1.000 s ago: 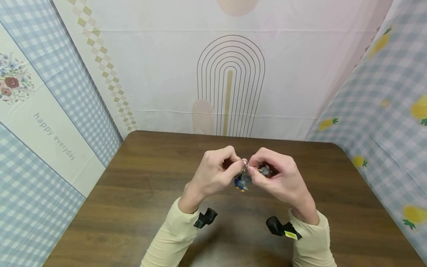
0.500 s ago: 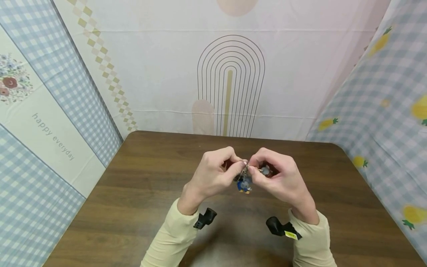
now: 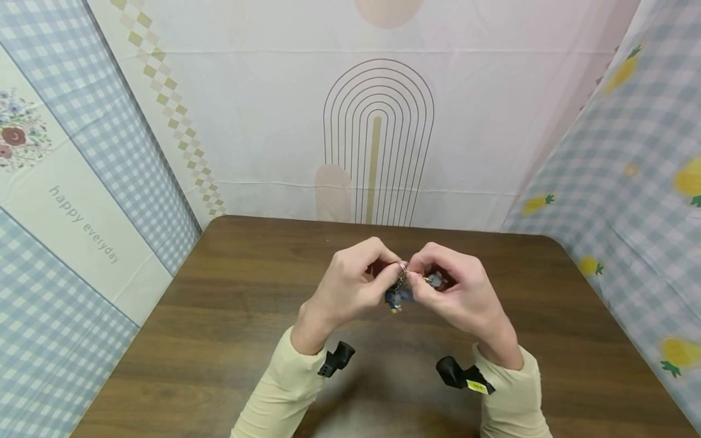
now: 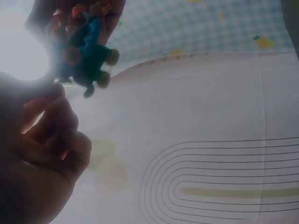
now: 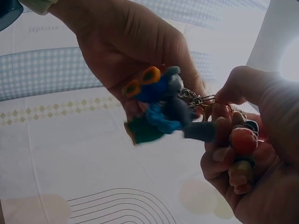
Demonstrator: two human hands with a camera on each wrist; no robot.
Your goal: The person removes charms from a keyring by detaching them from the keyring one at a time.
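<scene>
Above the table, both hands meet at a small metal key ring (image 3: 403, 268) with figurine charms on it. My left hand (image 3: 358, 280) pinches the ring between thumb and forefinger. From the other side, my right hand (image 3: 460, 283) pinches close to the ring with thumb and forefinger. A blue figurine charm (image 5: 156, 91) with orange feet dangles from short chains (image 5: 190, 97) between the hands, beside other blue and grey charm parts. Another figurine charm (image 5: 244, 142), reddish and tan, lies against the right hand's curled fingers. The fingertips partly hide the ring.
Below the hands is a dark brown wooden table (image 3: 219, 328). A white printed cloth (image 3: 263, 121) hangs behind it, with blue checked cloths (image 3: 619, 201) at the sides. Black wrist cameras (image 3: 336, 359) are strapped over the pale sleeves (image 3: 285, 383).
The dangling blue figurine swings slightly right, then back left and turns. Both hands keep nearly the same place and pinch on the ring.
</scene>
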